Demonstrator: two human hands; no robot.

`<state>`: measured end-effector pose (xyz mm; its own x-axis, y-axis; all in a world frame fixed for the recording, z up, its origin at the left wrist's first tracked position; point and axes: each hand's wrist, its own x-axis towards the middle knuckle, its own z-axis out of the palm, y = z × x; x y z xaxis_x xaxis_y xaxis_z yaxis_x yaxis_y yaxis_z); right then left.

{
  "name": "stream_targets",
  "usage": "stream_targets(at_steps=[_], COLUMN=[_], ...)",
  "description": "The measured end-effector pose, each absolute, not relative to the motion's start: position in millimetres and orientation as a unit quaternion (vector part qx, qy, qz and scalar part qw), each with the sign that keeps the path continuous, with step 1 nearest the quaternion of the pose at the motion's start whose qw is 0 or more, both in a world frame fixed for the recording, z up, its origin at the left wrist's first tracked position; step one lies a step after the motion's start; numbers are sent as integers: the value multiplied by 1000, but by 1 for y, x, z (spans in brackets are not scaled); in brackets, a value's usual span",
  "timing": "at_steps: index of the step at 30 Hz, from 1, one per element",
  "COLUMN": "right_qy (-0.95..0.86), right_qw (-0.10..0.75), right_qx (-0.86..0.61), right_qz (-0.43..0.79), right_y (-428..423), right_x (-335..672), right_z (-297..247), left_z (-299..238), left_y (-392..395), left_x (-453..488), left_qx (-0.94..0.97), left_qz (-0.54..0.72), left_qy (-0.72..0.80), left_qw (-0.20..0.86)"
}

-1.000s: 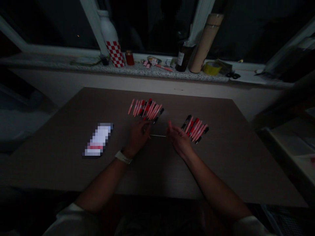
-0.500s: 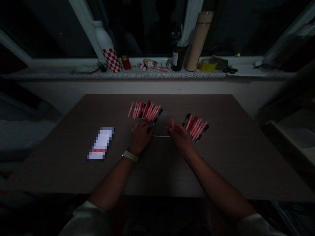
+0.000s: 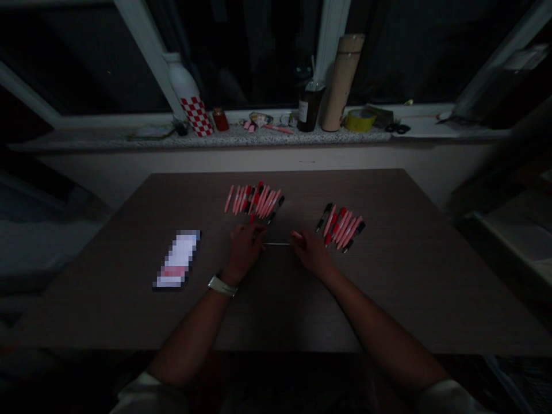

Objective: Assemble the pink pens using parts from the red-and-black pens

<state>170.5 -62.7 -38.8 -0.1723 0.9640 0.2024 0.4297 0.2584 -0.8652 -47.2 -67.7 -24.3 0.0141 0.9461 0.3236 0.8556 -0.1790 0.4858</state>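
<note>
Your left hand (image 3: 245, 250) and right hand (image 3: 313, 256) are low over the counter (image 3: 107, 299), the fingers (image 3: 254, 233) curled and narrow. A thin pale rod (image 3: 276, 244) lies between the hands, each end at the fingers; I cannot tell whether you are gripping it. A group of pink-and-red pens (image 3: 254, 201) lies beyond the rod, and a second group of pens (image 3: 340, 227) lies just past your right hand. A watch (image 3: 222, 286) is on your left wrist.

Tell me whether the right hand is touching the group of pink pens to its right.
Apart: the head view shows the right hand stopping short of the pink pens, with a strip of the dark tabletop between them.
</note>
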Motion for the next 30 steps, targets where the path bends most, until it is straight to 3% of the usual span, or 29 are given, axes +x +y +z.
stream_targets(at_steps=[6, 12, 16, 22, 30], right_qy=[-781, -792, -767, -685, -665], right_qw=[275, 238, 265, 402, 429], right_qx=[-505, -525, -541, -531, -532], right_qz=[244, 200, 221, 295, 300], right_y=[-62, -62, -59, -55, -55], right_x=[170, 166, 168, 174, 173], right_z=[-42, -41, -43, -47, -47], left_z=[-26, -30, -31, -29, -29], left_y=[-67, -66, -65, -66, -69], left_x=[-50, -48, -49, -50, -47], left_qx=[705, 693, 677, 669, 665], left_qz=[332, 361, 375, 387, 393], left_qy=[617, 608, 616, 618, 612], left_qw=[109, 143, 145, 145, 170])
